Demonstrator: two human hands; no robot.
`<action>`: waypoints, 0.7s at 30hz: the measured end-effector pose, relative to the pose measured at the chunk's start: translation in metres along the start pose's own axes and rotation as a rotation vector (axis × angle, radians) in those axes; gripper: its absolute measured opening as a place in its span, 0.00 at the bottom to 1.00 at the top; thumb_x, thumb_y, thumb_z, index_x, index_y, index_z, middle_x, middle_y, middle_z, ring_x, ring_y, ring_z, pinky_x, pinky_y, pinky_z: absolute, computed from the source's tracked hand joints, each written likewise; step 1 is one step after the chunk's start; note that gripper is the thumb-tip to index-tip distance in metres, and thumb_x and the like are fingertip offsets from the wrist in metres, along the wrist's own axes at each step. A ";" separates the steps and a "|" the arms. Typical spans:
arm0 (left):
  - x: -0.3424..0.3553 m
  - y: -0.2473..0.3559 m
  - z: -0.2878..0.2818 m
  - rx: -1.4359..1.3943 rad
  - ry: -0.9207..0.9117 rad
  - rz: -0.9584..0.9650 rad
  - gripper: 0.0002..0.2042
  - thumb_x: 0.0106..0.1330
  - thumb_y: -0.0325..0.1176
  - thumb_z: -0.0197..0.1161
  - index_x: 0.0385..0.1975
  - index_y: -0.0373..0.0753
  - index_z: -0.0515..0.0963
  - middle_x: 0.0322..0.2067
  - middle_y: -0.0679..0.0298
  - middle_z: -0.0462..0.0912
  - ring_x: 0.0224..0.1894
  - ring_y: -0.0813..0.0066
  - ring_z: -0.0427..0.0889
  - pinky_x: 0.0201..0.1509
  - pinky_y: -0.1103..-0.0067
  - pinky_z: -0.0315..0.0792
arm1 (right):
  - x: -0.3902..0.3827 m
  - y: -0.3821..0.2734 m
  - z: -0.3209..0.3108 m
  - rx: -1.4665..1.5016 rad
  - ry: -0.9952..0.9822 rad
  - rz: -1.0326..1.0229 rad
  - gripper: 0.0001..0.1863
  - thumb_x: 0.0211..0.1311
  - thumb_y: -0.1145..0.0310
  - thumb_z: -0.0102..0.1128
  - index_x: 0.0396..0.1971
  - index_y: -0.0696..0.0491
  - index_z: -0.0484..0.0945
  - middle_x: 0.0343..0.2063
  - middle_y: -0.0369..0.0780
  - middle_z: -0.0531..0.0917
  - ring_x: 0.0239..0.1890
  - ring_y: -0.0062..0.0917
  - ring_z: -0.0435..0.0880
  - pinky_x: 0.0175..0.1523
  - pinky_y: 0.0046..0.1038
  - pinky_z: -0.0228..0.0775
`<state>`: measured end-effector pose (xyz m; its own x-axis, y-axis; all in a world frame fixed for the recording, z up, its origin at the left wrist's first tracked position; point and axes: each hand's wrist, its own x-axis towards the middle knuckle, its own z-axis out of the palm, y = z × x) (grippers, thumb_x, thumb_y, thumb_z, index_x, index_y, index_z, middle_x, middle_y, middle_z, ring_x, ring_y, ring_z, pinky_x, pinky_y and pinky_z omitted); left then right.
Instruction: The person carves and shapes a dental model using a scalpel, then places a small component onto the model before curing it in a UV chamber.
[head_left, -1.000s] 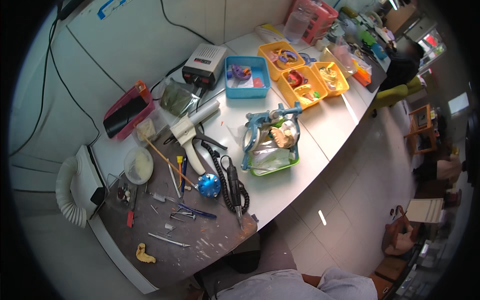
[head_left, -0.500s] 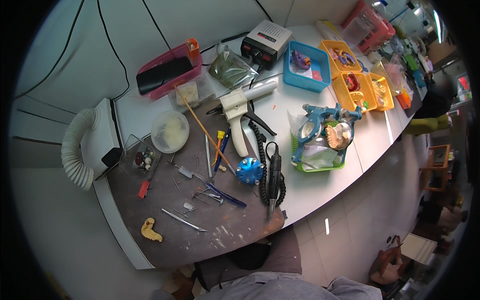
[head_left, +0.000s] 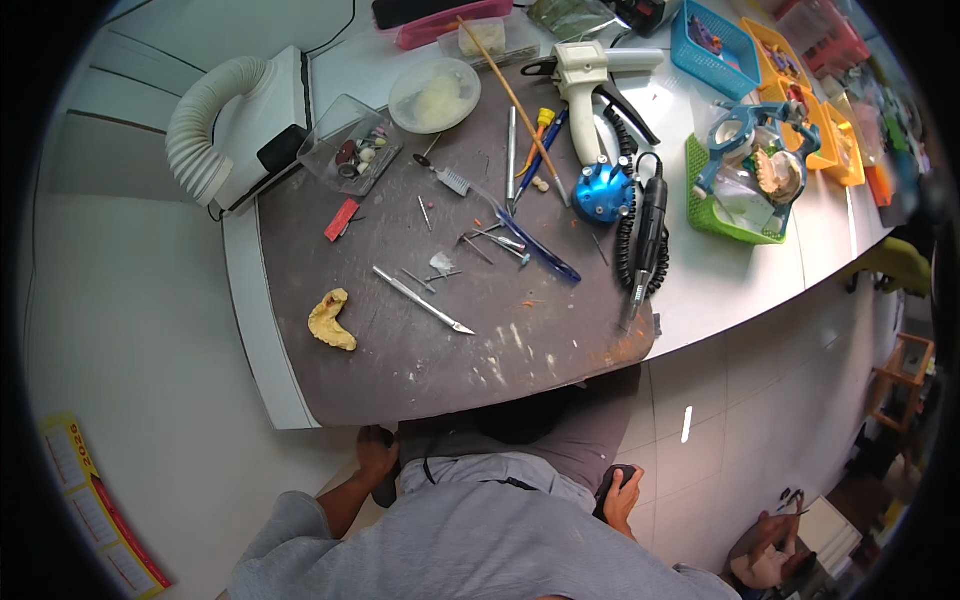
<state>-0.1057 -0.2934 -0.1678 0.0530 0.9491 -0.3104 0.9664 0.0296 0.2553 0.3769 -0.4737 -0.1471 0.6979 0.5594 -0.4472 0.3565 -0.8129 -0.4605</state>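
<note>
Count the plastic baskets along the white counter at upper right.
4 in view: a green basket nearest the dark mat, a blue basket behind it, then two yellow baskets further right. More may be hidden at the blurred rim.

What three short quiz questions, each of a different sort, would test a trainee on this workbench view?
1. True or false: the left hand holds the yellow cast.
2. Multiple choice: the black handpiece lies A) in the green basket, B) on the bench right of the blue stand, C) on the floor.
3. Fill in: both hands sit below the ___ edge.

Key: 1 false, the cast lies alone on the brown mat; 2 B; 3 bench, with the right hand there too.
</note>
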 end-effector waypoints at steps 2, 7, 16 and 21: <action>-0.004 -0.017 0.012 0.001 -0.025 0.025 0.19 0.55 0.37 0.66 0.42 0.31 0.75 0.38 0.43 0.79 0.44 0.40 0.76 0.49 0.53 0.70 | 0.019 -0.003 0.021 -0.028 0.184 -0.098 0.23 0.72 0.54 0.49 0.54 0.60 0.69 0.49 0.58 0.77 0.52 0.56 0.77 0.55 0.48 0.67; 0.010 -0.008 0.006 -0.200 0.192 0.084 0.19 0.55 0.33 0.65 0.46 0.34 0.74 0.41 0.45 0.77 0.42 0.41 0.78 0.46 0.55 0.73 | 0.030 -0.003 0.025 -0.022 0.277 -0.173 0.25 0.73 0.50 0.49 0.50 0.60 0.72 0.37 0.56 0.82 0.41 0.57 0.82 0.46 0.47 0.72; 0.020 0.008 -0.017 -0.079 0.370 0.584 0.15 0.54 0.26 0.65 0.44 0.38 0.80 0.42 0.57 0.80 0.43 0.55 0.82 0.47 0.61 0.78 | 0.018 -0.014 0.036 0.077 0.477 -0.334 0.21 0.70 0.63 0.57 0.56 0.60 0.71 0.53 0.52 0.79 0.57 0.47 0.78 0.62 0.40 0.67; 0.040 0.057 -0.160 -0.083 0.766 1.279 0.09 0.56 0.28 0.64 0.37 0.43 0.81 0.39 0.63 0.80 0.46 0.67 0.82 0.55 0.61 0.78 | 0.015 -0.148 -0.046 -0.006 0.770 -1.240 0.24 0.70 0.61 0.58 0.60 0.57 0.67 0.60 0.51 0.72 0.66 0.48 0.70 0.74 0.55 0.54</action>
<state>-0.0885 -0.2032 -0.0190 0.6644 0.2756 0.6948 0.3511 -0.9357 0.0354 0.3638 -0.3523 -0.0502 0.0992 0.6660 0.7394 0.9657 0.1147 -0.2329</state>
